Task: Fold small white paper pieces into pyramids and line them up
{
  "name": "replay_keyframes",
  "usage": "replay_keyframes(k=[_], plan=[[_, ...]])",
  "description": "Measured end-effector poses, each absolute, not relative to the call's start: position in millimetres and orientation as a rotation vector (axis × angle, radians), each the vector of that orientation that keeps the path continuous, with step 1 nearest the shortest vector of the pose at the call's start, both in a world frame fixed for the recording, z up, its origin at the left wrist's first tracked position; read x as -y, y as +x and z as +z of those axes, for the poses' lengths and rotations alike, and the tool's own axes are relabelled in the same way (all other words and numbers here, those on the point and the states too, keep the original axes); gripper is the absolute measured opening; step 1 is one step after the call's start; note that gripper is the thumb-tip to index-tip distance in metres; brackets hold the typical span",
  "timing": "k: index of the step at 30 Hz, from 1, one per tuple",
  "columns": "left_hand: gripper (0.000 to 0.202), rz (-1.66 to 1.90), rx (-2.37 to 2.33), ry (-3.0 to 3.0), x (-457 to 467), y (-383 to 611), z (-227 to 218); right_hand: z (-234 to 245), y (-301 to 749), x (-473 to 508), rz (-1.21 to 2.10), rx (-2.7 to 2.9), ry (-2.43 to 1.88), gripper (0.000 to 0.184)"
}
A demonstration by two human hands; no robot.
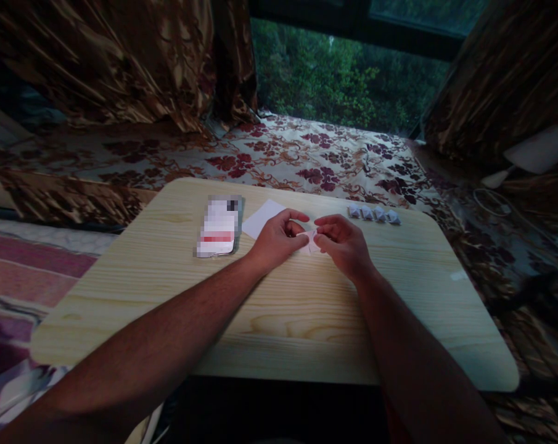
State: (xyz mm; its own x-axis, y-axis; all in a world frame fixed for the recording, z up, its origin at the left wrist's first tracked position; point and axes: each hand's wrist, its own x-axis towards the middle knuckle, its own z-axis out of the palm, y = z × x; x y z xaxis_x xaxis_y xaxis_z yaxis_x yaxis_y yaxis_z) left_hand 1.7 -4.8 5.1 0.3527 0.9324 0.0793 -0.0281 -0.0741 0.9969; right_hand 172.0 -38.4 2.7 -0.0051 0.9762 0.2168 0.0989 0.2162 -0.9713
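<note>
A small white piece of folded paper (310,241) lies at the middle of a light wooden table (279,308). My left hand (279,237) pinches its left side with curled fingers. On its right side, my right hand (341,242) has its fingertips closed on the paper too. Much of the paper is hidden under my fingers. A flat white sheet (261,217) lies just behind my left hand. Several small folded white paper pieces (373,214) sit in a row beyond my right hand.
A phone or packet with a red stripe (218,227) lies left of the sheet. A floral-covered bed (283,154) runs behind the table, with patterned curtains (121,61) and a window onto trees (334,80). A white object (537,151) sits at the far right.
</note>
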Motion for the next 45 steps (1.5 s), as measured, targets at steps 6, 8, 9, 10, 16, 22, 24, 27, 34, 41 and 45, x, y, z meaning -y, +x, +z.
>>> replay_keyframes(k=[6, 8, 9, 10, 16, 22, 24, 27, 34, 41, 45], plan=[[0.041, 1.003, -0.879, 1.396, 6, 1, 7, 1, 171, 40, 0.92, 1.415, -1.163, 0.014], [0.04, 1.01, -0.881, 1.37, 6, 1, 7, 3, 170, 41, 0.93, 1.385, -1.184, 0.014], [0.039, 1.011, -0.874, 1.356, 6, 1, 6, 4, 170, 41, 0.936, 1.376, -1.196, 0.014], [0.039, 1.009, -0.865, 1.339, 5, 1, 6, 5, 170, 41, 0.935, 1.36, -1.197, 0.014], [0.036, 0.944, -0.862, 1.364, 5, 1, 2, 6, 168, 41, 0.953, 1.216, -1.2, 0.013], [0.025, 0.922, -0.929, 1.395, 6, 2, 3, 2, 166, 41, 0.988, 1.155, -1.18, 0.015], [0.023, 0.922, -0.939, 1.384, 6, 2, 3, 2, 165, 41, 1.0, 1.146, -1.196, 0.015], [0.022, 0.934, -0.959, 1.371, 6, 2, 1, 2, 164, 41, 0.998, 1.154, -1.211, 0.015], [0.021, 0.96, -0.984, 1.361, 4, 2, -1, -4, 164, 39, 0.968, 1.198, -1.195, 0.022], [0.025, 1.0, -0.96, 1.291, 4, 4, 1, -5, 163, 41, 0.941, 1.249, -1.172, 0.02], [0.029, 1.007, -0.944, 1.284, 2, 3, -2, -8, 163, 42, 0.904, 1.3, -1.167, 0.021]])
